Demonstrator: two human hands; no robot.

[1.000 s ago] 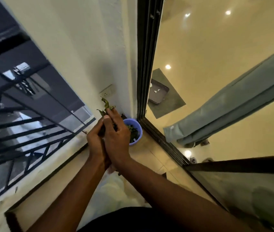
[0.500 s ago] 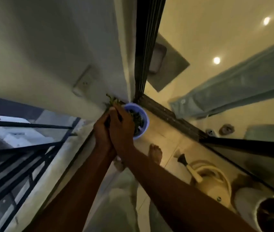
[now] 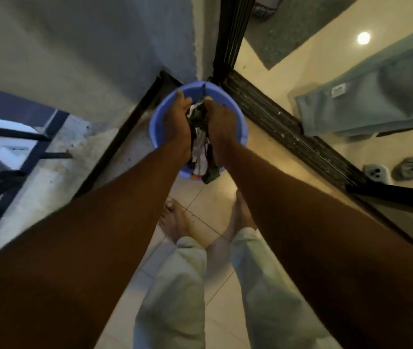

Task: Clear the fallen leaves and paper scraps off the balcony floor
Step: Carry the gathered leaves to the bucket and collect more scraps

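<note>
The left hand and right hand are pressing toward each other, clamping a bundle of dark leaves and white paper scraps between the palms. Both hands are hanging over a blue bowl that is sitting directly beneath them in the corner by the door track, with bare feet showing below the wrists
</note>
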